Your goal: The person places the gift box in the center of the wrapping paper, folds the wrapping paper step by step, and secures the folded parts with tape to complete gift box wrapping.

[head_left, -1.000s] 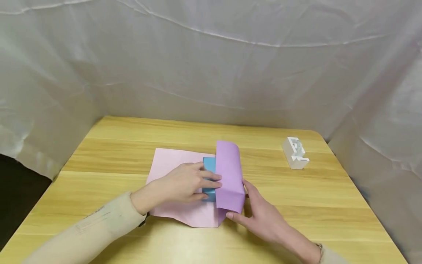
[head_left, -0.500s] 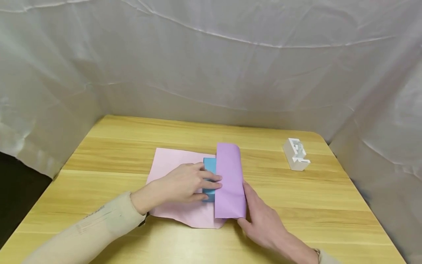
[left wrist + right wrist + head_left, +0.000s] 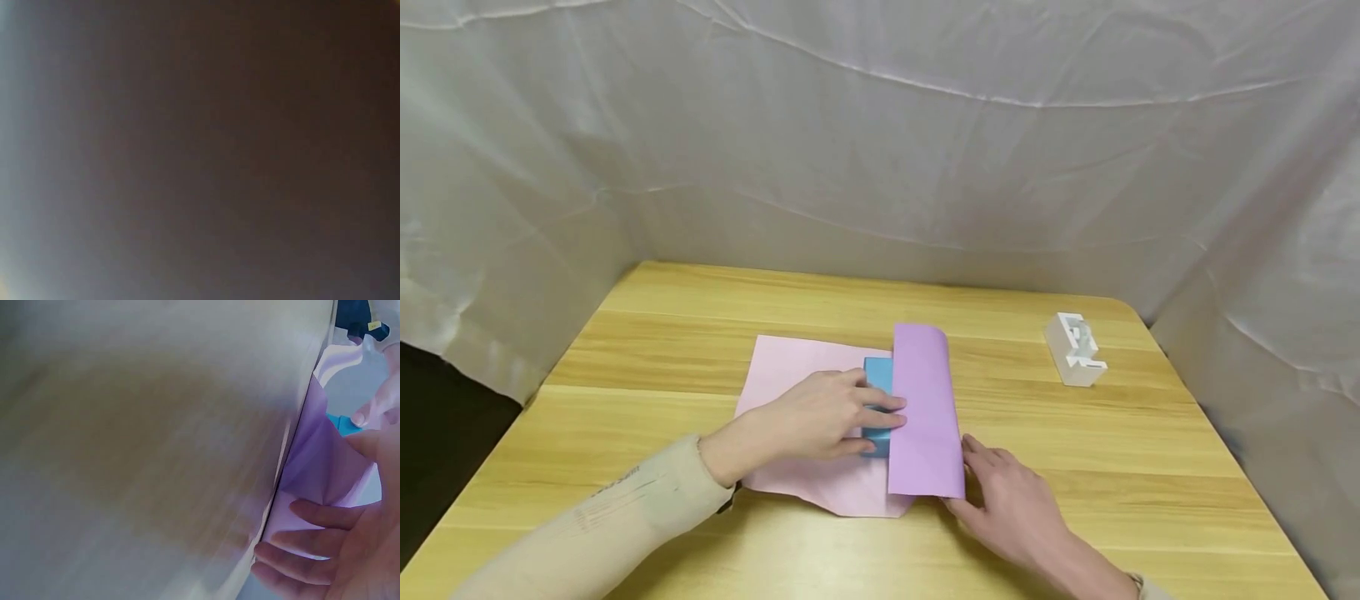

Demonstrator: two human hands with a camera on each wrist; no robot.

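A sheet of wrapping paper (image 3: 925, 392), pale pink on one face and purple on the other, lies on the table in the head view. Its right part is folded over a blue box (image 3: 878, 375), whose left part still shows. My left hand (image 3: 823, 414) rests on the box with fingers spread, two fingertips on the edge of the purple flap. At the flap's lower right, my right hand (image 3: 1011, 504) touches the fold with nearly straight fingers. In the right wrist view its fingers (image 3: 319, 544) lie against the purple side, the thumb near the paper's end.
A white tape dispenser (image 3: 1073, 350) stands at the back right of the wooden table (image 3: 1150, 467). Grey cloth (image 3: 880, 150) hangs behind and at both sides. The left wrist view is dark and blurred.
The purple flap has come down flatter, its near end now spread out over the box side. My right hand has slid toward the near right corner of the fold. The left hand stays put.
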